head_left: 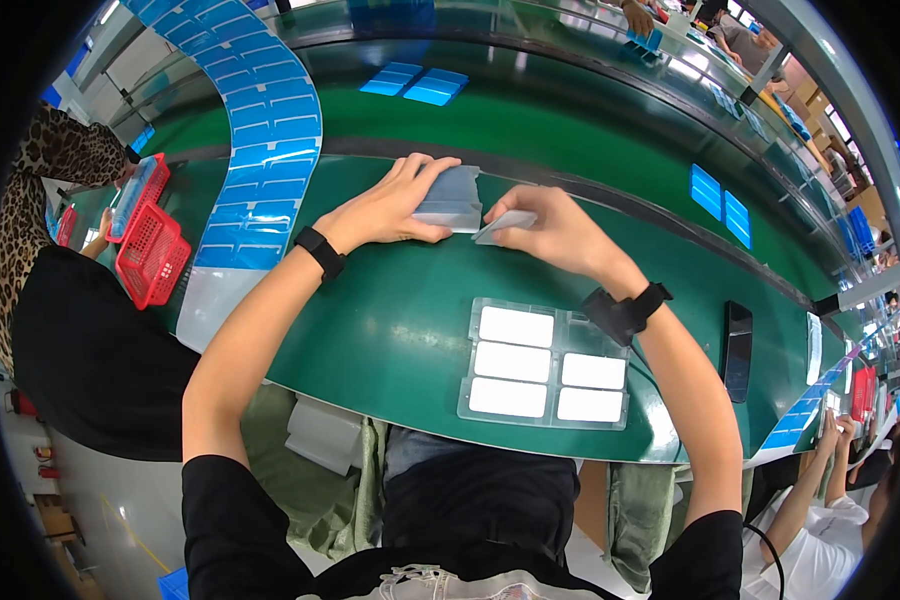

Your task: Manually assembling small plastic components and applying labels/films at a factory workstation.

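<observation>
My left hand (398, 205) is closed round a block-like stack of thin, greyish translucent sheets (453, 198) on the green table, fingers over its far side and thumb along its near side. Just right of the stack, my right hand (550, 228) pinches a thin, pale flat piece (508, 224) between thumb and fingers. That piece is tilted, and its lower corner points toward the stack. Nearer to me lies a clear plastic tray (556, 425) with several white rectangular pieces in its compartments. My right wrist hangs over the tray's far right corner.
A long strip of blue-filmed pieces (268, 155) curves down on the left. Red baskets (152, 255) stand beside a co-worker in leopard-print sleeves (65, 150). A black phone (737, 350) lies at right. Beyond the table edge, blue pieces (435, 87) lie on a green belt (550, 120).
</observation>
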`<state>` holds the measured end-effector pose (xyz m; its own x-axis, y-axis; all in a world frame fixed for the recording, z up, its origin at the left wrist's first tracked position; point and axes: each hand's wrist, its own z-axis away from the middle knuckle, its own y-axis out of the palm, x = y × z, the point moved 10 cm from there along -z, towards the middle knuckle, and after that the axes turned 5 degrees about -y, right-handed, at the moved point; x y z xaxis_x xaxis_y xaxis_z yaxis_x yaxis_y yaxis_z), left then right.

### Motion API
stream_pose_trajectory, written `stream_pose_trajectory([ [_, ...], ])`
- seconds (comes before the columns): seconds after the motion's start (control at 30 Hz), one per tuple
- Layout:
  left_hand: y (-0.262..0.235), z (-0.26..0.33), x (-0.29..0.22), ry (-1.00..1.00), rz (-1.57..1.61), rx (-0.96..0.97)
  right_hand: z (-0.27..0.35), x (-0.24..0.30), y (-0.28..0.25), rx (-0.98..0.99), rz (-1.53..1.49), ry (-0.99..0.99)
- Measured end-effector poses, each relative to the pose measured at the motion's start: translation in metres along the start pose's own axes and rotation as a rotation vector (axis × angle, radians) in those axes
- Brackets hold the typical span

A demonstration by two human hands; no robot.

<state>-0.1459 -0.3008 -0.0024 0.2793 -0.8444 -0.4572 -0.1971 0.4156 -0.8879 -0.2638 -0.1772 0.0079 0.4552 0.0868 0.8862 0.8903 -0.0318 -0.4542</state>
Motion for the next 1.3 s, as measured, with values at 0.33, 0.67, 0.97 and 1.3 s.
stream_pose_trajectory([
  [0.33,0.002,-0.002,0.003,0.001,0.002,0.022,0.006,0.0,-0.017,-0.087,0.283,0.099],
  [0.67,0.001,-0.006,0.007,0.013,-0.03,0.055,0.004,0.024,-0.002,-0.178,0.529,-0.129],
  [0.97,0.004,-0.007,0.006,0.044,-0.036,0.087,-0.028,0.041,0.025,-0.249,0.602,-0.229],
  [1.3,0.007,0.0,0.022,-0.012,0.236,0.067,-0.037,0.021,0.019,-0.4,0.658,-0.206],
])
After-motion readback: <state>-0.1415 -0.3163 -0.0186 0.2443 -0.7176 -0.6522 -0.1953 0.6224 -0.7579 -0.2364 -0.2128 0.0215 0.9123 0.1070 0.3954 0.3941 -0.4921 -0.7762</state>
